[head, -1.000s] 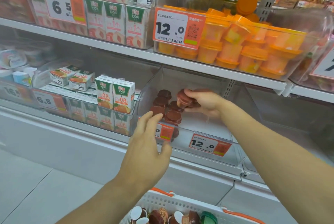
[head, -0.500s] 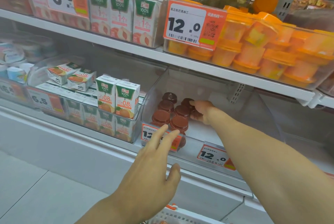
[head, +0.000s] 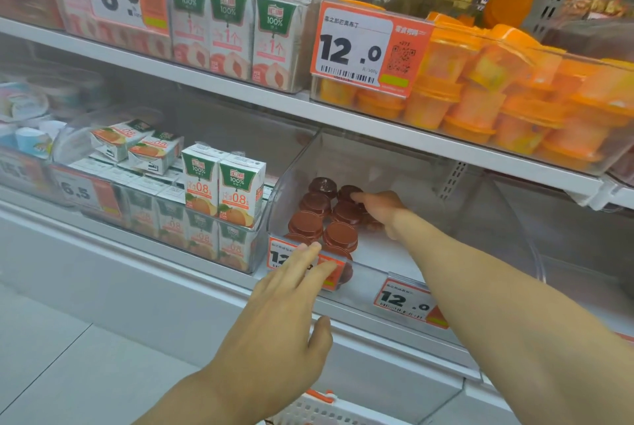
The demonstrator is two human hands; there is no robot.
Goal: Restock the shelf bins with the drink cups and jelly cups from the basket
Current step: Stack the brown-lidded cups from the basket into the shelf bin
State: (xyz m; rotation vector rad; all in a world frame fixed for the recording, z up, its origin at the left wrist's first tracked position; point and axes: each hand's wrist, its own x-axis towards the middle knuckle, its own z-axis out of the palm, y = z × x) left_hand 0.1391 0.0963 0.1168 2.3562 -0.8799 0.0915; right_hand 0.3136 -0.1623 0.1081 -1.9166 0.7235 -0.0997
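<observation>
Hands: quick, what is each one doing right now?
Left hand: open, fingers straight, holding nothing.
Right hand: in the bin among the brown cups; grip cannot be told.

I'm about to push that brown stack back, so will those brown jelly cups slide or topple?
The brown jelly cups look stacked two high, so a shove up top probably tips them. Their flat lids and smooth clear bin floor suggest they slide easily. The right hand already rests against one, likely steadying it.

The basket (head: 310, 407) is cut off by the lower edge, contents unseen. The left hand (head: 274, 318) covers part of the bin's price label (head: 338, 275). The right hand (head: 377, 210) hides its fingertips behind brown jelly cups (head: 339, 236); grip indeterminable. Left shelf cups (head: 24, 109) are blurred.
</observation>
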